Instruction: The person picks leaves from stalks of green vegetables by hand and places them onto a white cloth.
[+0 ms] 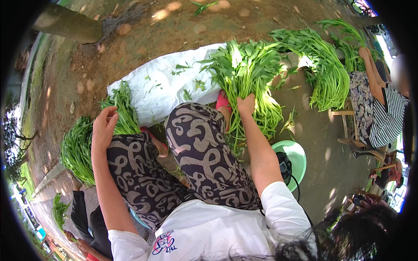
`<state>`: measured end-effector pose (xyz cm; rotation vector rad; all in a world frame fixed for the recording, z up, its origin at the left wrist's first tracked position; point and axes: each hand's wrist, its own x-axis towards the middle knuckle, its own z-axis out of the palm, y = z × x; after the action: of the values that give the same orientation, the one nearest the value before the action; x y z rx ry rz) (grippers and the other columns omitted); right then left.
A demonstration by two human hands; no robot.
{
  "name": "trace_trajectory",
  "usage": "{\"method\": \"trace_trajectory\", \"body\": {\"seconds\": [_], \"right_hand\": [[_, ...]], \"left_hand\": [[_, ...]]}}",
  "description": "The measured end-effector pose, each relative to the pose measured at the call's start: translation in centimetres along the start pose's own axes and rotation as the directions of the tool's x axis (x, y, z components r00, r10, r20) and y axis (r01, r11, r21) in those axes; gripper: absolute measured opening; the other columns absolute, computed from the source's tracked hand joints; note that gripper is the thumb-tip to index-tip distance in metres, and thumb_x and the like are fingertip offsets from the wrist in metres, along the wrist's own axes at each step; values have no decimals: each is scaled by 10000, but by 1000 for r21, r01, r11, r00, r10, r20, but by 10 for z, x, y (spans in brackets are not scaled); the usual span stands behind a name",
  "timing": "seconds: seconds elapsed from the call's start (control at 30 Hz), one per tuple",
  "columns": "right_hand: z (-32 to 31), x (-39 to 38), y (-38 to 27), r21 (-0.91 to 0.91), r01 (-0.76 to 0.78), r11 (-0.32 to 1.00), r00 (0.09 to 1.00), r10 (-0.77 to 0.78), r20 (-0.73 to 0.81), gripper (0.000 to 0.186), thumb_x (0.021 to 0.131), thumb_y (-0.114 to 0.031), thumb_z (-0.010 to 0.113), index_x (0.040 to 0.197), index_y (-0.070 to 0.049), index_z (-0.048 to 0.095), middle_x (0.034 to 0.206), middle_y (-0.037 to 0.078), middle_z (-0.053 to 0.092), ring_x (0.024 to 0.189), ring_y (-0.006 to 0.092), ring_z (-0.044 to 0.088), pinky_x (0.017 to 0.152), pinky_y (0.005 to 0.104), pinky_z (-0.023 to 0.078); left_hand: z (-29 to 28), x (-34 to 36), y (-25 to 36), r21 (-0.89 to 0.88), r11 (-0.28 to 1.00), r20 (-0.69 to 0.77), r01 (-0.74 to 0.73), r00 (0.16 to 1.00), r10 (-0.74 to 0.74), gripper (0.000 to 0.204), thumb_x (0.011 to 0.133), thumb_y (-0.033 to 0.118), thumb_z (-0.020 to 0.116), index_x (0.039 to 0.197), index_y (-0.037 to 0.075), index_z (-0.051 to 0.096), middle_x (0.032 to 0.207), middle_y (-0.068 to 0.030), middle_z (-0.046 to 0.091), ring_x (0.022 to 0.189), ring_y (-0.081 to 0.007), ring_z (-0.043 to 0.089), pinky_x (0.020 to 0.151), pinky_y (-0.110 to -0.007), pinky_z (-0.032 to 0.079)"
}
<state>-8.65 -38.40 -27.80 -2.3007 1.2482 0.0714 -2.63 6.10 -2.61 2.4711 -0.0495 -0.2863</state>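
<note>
Outdoors on bare, sun-dappled dirt, a white sack (161, 87) lies spread. The right hand (246, 104) grips a bunch of leafy green stems (248, 74) over it; the left hand (103, 128) closes on a smaller bundle (124, 111) beside the patterned knee (130, 161).

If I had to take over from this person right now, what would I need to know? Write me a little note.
Left hand: fingers curled on a small bunch of leafy greens by the left knee.
Right hand: gripping the stems of a big bunch of greens lying over the white sack.
Beside the left hand lies a stacked pile of greens. More long greens lie at the far right, near another seated person.
A green stool stands by the right arm.
Done: one pile stacked at left. Left: the big bunch and the heap at right look unsorted.
</note>
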Motion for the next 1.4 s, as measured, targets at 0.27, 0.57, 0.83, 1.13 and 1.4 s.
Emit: {"method": "trace_trajectory", "body": {"seconds": [0.27,0.57,0.83,1.13,1.4], "right_hand": [[-9,4,24,261,171,950,985,-170,-27,404,691,-263,616,929,62,578,869,230,623,805,381,606,735,436,480],[-86,6,22,507,71,859,896,-278,347,297,749,-285,693,871,-27,611,682,45,612,581,141,546,571,274,435],[-165,-9,-5,767,-157,622,843,-321,432,254,764,-194,712,928,-28,612,680,40,609,546,120,559,474,248,437],[-81,3,-2,713,-219,667,803,-292,520,271,745,-127,726,937,3,586,745,72,616,594,155,593,530,295,493],[-11,27,-2,628,27,778,874,-323,362,419,645,-199,730,988,23,641,877,129,660,781,228,628,709,344,482]], "left_hand": [[3,2,3,-12,1000,-3,-23,1000,23,283,876,125,580,1131,2,577,938,-102,648,794,-173,590,752,-310,477],[3,3,0,-9,997,-22,-82,996,81,280,871,128,577,1123,5,583,931,-116,652,803,-188,604,755,-319,480],[1,1,-2,-21,997,-45,-71,997,70,276,869,135,579,1116,12,590,931,-119,656,799,-198,608,752,-326,482],[-1,-4,6,12,996,-53,-87,995,87,273,874,132,575,1115,5,586,937,-112,653,802,-191,605,757,-319,480],[-1,-4,0,-26,1000,-24,-9,1000,8,278,894,116,553,1139,-15,568,948,-75,640,822,-136,584,777,-281,469]]}}
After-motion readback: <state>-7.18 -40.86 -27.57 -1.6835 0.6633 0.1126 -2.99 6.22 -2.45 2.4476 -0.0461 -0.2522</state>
